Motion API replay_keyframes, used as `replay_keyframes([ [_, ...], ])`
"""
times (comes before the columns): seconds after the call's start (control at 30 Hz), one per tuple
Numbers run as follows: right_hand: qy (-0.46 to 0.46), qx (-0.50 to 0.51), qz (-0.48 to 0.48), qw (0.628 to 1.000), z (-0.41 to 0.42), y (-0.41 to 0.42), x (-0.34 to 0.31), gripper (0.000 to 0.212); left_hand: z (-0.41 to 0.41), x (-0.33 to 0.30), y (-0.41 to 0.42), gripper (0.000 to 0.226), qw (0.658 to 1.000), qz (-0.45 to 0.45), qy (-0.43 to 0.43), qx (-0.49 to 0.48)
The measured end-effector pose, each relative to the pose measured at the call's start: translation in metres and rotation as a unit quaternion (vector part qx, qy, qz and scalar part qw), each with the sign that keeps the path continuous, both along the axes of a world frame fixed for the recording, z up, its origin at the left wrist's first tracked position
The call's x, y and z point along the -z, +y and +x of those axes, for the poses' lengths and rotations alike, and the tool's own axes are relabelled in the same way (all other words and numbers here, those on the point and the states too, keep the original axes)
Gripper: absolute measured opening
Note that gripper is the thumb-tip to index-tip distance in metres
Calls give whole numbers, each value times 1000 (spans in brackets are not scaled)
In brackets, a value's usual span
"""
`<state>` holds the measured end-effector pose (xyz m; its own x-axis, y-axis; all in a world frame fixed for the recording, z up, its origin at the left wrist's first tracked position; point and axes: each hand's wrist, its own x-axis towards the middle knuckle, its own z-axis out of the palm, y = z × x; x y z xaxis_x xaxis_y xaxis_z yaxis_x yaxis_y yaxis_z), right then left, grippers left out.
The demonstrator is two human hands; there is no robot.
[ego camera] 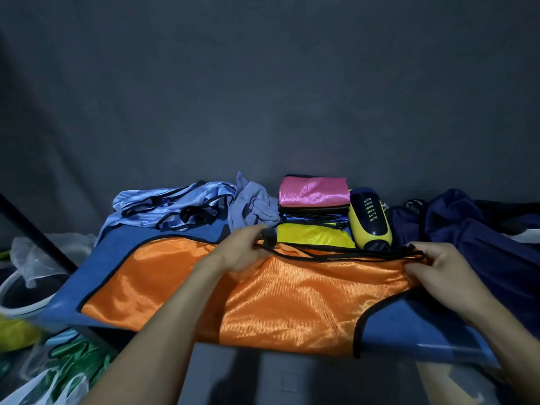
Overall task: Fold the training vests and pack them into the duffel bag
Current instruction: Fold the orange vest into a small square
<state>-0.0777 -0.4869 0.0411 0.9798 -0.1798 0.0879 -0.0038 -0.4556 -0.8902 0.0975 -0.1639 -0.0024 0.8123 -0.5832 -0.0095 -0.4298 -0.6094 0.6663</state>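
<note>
Orange vest [277, 293] lies spread across counter [409, 331] front edge, hanging over it. Left hand [242, 249] pinches its black-trimmed top at mid-counter; right hand [441, 267] grips same trim nr right edge. Folded stack [314, 206] at back edge; navy duffel bag [473, 229] at back right corner.

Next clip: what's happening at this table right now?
A person is folding an orange training vest spread across the blue table. The left hand and right hand each pinch its black-trimmed far edge. Behind it sits a stack of folded vests, pink on top. Unfolded light blue vests lie at the back left, and the dark navy duffel bag waits on the right.
</note>
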Motion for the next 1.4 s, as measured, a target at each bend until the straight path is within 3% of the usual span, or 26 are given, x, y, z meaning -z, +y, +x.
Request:
replay_keyframes([
  [0.1,3,-1,9,1000,0,2,-1,50,-1,-2,-2,24,1000,1,24,0],
  [0.37,9,-2,19,1000,-1,6,-3,48,-4,-14,7,28,986,-115,121,-13],
  [0.47,10,-2,17,1000,0,7,-3,47,-4,-15,11,23,990,-99,104,2],
  [0.87,24,2,29,999,-3,13,-11,56,-9,-15,12,39,995,-100,10,29],
  [1.03,26,9,32,999,-2,14,-11,53,-10,-11,16,21,994,-57,-80,41],
  [1.17,28,5,36,999,-3,14,-12,55,-17,-19,20,10,997,-6,-7,75],
  [1.3,29,-2,41,999,-3,16,-13,55,-19,-15,20,30,993,102,17,61],
  [1.4,26,-3,49,998,-4,18,-14,54,-18,-14,20,16,993,96,39,50],
])
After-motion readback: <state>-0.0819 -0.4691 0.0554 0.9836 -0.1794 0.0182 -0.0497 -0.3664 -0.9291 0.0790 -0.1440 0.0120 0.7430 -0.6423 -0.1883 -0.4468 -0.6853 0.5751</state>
